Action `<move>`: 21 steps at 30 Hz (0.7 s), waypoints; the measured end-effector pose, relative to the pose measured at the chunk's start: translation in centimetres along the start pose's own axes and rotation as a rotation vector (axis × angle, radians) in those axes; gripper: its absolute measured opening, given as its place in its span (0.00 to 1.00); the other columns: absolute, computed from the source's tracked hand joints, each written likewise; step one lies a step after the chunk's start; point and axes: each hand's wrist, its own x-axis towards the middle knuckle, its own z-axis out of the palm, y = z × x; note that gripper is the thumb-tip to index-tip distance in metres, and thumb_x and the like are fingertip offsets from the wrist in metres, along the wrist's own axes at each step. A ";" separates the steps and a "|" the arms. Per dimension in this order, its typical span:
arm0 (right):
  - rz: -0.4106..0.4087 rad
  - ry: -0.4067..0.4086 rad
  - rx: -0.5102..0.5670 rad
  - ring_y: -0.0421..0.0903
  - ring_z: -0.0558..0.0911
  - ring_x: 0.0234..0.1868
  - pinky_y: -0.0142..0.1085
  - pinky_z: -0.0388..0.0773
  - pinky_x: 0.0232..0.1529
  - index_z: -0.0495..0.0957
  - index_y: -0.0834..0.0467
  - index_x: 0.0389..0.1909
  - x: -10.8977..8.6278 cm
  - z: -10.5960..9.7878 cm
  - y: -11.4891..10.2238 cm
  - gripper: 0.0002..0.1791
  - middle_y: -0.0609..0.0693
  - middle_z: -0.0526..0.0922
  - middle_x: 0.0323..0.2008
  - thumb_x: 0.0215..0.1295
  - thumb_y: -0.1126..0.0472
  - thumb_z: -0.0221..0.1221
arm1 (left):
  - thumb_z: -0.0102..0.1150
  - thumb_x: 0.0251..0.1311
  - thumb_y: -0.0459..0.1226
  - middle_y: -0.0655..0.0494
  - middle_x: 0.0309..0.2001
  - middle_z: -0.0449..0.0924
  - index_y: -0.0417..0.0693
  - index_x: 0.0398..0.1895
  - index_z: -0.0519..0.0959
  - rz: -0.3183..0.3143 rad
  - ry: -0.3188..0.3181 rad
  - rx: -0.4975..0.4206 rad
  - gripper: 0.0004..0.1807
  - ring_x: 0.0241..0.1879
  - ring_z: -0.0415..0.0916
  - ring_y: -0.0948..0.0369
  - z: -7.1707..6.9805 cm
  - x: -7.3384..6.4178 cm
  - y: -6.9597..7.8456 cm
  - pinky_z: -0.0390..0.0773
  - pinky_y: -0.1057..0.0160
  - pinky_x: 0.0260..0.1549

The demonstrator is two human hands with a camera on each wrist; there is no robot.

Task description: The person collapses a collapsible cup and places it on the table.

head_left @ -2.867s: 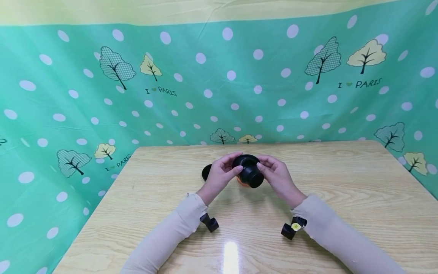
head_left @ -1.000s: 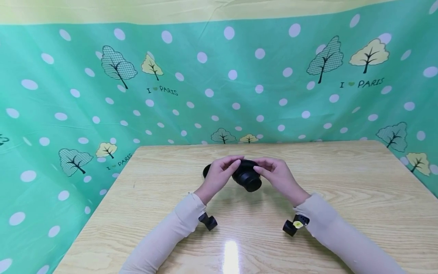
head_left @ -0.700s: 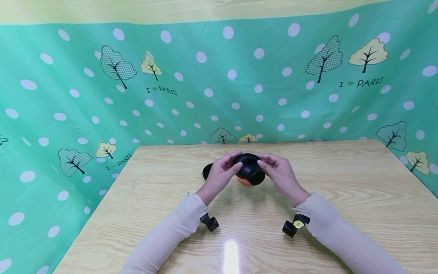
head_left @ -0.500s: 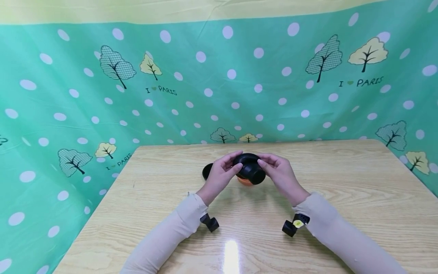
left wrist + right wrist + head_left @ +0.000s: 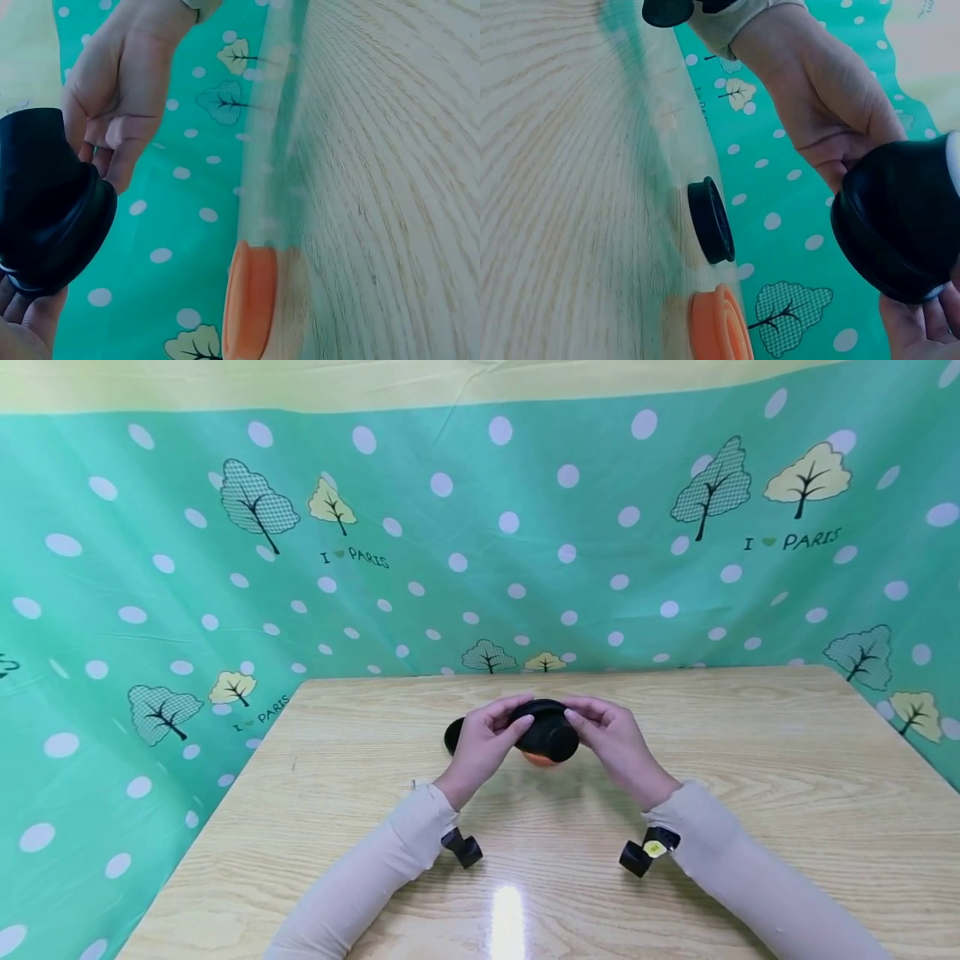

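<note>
Up off the table, both hands hold a black cup-like piece (image 5: pixel 546 737) of soft, stepped make, like a collapsible silicone cup. It tilts with its wide rim away from me and its narrow end towards me. My left hand (image 5: pixel 482 742) grips the rim's left side, thumb on the near face. On the opposite side my right hand (image 5: pixel 613 745) pinches the rim between thumb and fingers. In the left wrist view the black cup (image 5: pixel 46 199) shows from the side, its wall creased inwards. The right wrist view shows the black cup (image 5: pixel 904 217) bulging above the rim.
Beneath the hands an orange ringed disc (image 5: pixel 542 760) lies on the wooden table (image 5: pixel 360 827). A flat black round piece (image 5: pixel 711 220) lies beside the orange disc (image 5: pixel 718 324), partly behind my left hand in the head view. A green patterned curtain (image 5: pixel 420 527) hangs behind.
The cup's narrow end pointed lower a second ago, then tipped up, and the orange disc came back into sight. It now looks shorter than half a second ago. Both hands keep their hold.
</note>
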 end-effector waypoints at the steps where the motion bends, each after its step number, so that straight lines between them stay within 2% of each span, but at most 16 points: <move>1: 0.012 -0.016 0.001 0.36 0.81 0.42 0.29 0.79 0.44 0.70 0.72 0.56 0.1 -0.1 0.0 0.21 0.45 0.81 0.41 0.68 0.61 0.55 | 0.56 0.63 0.31 0.38 0.55 0.76 0.30 0.56 0.74 -0.003 0.000 0.000 0.19 0.52 0.76 0.49 0.0 0.0 0.0 0.77 0.68 0.46; 5: 0.027 -0.064 -0.034 0.37 0.79 0.45 0.29 0.77 0.46 0.70 0.70 0.56 0.1 -0.4 -0.1 0.22 0.46 0.80 0.43 0.68 0.60 0.56 | 0.55 0.63 0.30 0.39 0.55 0.76 0.30 0.55 0.74 -0.006 -0.008 0.020 0.18 0.53 0.76 0.50 -0.1 0.0 0.0 0.76 0.69 0.47; 9: -0.031 -0.082 -0.168 0.40 0.78 0.48 0.29 0.75 0.49 0.74 0.65 0.55 0.0 -0.3 -0.4 0.22 0.52 0.80 0.48 0.65 0.57 0.59 | 0.55 0.64 0.30 0.40 0.55 0.76 0.31 0.56 0.74 -0.012 -0.037 0.047 0.18 0.53 0.76 0.51 -0.2 0.0 0.1 0.76 0.69 0.48; 14: -0.096 -0.121 -0.318 0.45 0.79 0.47 0.32 0.76 0.47 0.77 0.61 0.53 -0.1 0.0 -0.7 0.19 0.55 0.81 0.48 0.64 0.56 0.60 | 0.54 0.64 0.30 0.40 0.55 0.76 0.31 0.56 0.74 -0.018 -0.095 0.092 0.18 0.53 0.76 0.51 -0.2 0.0 -0.3 0.77 0.67 0.48; 21: -0.108 -0.135 -0.378 0.48 0.81 0.46 0.32 0.77 0.45 0.78 0.63 0.51 -0.1 0.3 -0.2 0.17 0.56 0.82 0.46 0.65 0.59 0.59 | 0.58 0.63 0.33 0.45 0.53 0.79 0.37 0.56 0.76 -0.031 -0.108 0.117 0.18 0.52 0.77 0.55 -0.4 0.5 -3.0 0.77 0.68 0.46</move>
